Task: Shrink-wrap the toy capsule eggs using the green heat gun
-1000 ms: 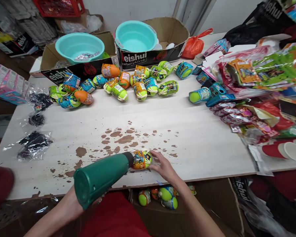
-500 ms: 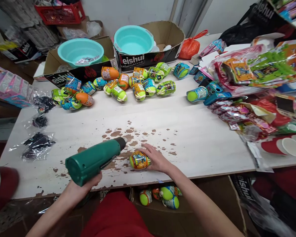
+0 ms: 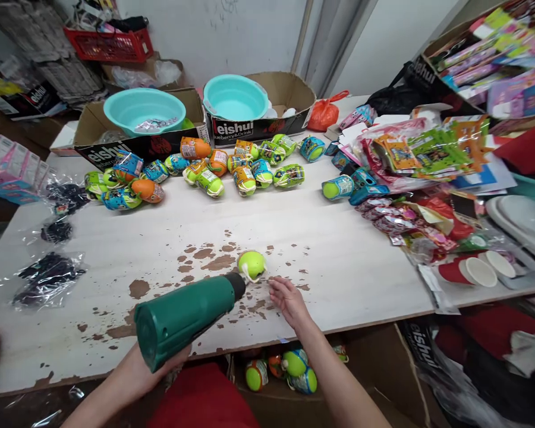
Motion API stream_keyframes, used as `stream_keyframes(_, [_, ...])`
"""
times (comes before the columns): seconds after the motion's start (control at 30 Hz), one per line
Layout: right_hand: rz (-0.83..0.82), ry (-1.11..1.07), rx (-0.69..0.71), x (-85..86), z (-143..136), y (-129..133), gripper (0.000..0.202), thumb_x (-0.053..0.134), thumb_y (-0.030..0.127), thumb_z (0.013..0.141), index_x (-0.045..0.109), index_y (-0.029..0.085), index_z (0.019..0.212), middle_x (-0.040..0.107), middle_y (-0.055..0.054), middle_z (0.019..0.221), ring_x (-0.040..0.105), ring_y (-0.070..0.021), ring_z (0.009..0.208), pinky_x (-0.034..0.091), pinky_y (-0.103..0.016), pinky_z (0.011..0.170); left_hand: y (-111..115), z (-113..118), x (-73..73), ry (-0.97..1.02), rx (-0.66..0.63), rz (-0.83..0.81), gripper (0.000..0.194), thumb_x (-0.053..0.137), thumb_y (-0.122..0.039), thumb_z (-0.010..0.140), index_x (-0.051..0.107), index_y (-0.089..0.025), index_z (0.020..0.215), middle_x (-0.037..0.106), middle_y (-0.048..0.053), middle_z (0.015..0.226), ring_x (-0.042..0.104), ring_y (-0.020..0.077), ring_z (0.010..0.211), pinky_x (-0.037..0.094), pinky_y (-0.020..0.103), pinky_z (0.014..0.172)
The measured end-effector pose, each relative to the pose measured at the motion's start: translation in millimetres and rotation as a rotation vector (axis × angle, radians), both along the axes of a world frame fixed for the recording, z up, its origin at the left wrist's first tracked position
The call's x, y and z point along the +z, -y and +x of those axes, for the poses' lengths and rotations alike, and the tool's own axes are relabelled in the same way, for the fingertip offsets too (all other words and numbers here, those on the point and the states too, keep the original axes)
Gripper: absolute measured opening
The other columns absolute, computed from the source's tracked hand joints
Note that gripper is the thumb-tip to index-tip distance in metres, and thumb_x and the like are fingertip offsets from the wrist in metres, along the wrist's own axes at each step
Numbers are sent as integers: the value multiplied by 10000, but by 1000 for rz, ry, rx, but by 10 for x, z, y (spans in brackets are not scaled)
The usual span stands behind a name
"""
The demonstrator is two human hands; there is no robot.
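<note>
A green heat gun [image 3: 185, 315] is in my left hand [image 3: 172, 359], its dark nozzle pointing right. Just past the nozzle tip, a lime-green toy egg [image 3: 251, 264] with a pale cord stands on the table, its end facing me. My right hand [image 3: 289, 300] is beside the egg on the right, fingers apart and holding nothing. Most of the egg's wrapper is out of sight from here. The fingers of my left hand are largely hidden under the gun.
Several wrapped eggs [image 3: 245, 178] lie along the back of the white table [image 3: 330, 255]. Behind them, two turquoise basins [image 3: 145, 104] sit in cardboard boxes. Packets [image 3: 396, 151] and paper cups [image 3: 468, 271] crowd the right; bagged dark items [image 3: 49, 276] lie left. More eggs [image 3: 256, 374] are below the edge.
My right hand has let go of the egg, which has turned its green end towards me and sits farther back. The heat gun has moved right, its nozzle now close to the egg.
</note>
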State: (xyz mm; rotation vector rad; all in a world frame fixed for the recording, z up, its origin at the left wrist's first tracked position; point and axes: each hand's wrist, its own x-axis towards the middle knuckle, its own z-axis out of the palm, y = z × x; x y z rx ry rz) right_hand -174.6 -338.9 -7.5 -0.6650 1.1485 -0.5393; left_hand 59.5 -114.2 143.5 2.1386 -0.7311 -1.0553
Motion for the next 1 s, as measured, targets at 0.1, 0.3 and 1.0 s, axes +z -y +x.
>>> stream_keyframes(0.1, [-405, -192, 41, 87, 6, -44, 508, 623, 361, 756, 453, 255, 1223, 476, -110, 1290, 595, -238, 1030, 570, -410, 787, 213, 27, 19, -58, 33, -20, 304, 708, -481, 636, 677, -190, 718, 682, 36, 649, 612, 217, 619, 537, 311, 626])
stream_keyframes(0.3, [-1311, -530, 703, 337, 512, -284, 834, 717, 311, 694, 294, 333, 1412, 154, -91, 1526, 117, -391, 1399, 231, -618, 1096, 395, 164, 157, -215, 215, -158, 229, 708, -375, 685, 651, -167, 760, 631, 26, 670, 553, 165, 574, 488, 308, 582])
stream_keyframes(1.0, [-1, 113, -153, 269, 694, 268, 441, 663, 449, 666, 549, 234, 1035, 674, -51, 1053, 629, -260, 1002, 558, -383, 739, 195, 46, -41, -192, 98, -59, 275, 702, -456, 639, 687, -195, 726, 699, 42, 703, 592, 205, 652, 501, 288, 607])
